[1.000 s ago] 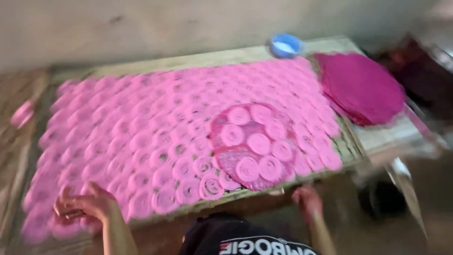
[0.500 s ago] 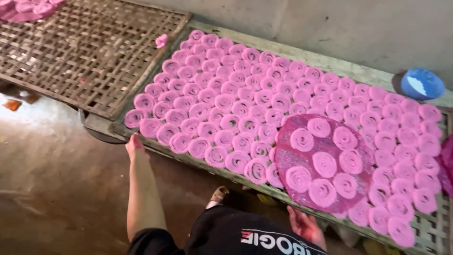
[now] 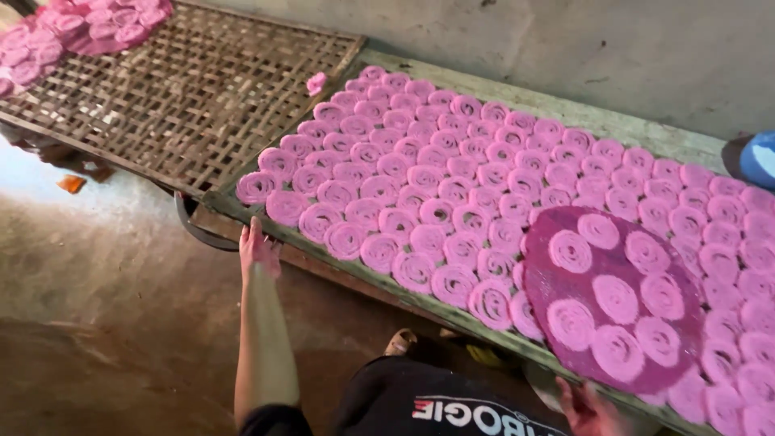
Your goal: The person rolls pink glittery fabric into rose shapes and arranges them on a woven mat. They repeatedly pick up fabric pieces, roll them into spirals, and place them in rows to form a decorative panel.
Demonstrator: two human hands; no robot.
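- The left hand [image 3: 258,249] gripped the near edge of the wooden tray [image 3: 565,109], which was covered with pink coils [image 3: 420,173].
- The right hand [image 3: 588,405] lay open-fingered at the tray's edge beside the round purple mat [image 3: 601,319]; whether it gripped could not be told.

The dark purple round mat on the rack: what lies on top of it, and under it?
Seven pink coils lie on the round mat. It rests over the rack's rows of coils; whatever lies beneath the mat is covered.

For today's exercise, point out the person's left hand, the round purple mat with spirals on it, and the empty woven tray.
left hand [image 3: 258,249], head view, back of the hand at the tray's edge.
round purple mat [image 3: 593,266], head view, bare patch between spirals.
empty woven tray [image 3: 186,89], head view, middle of the bare lattice.
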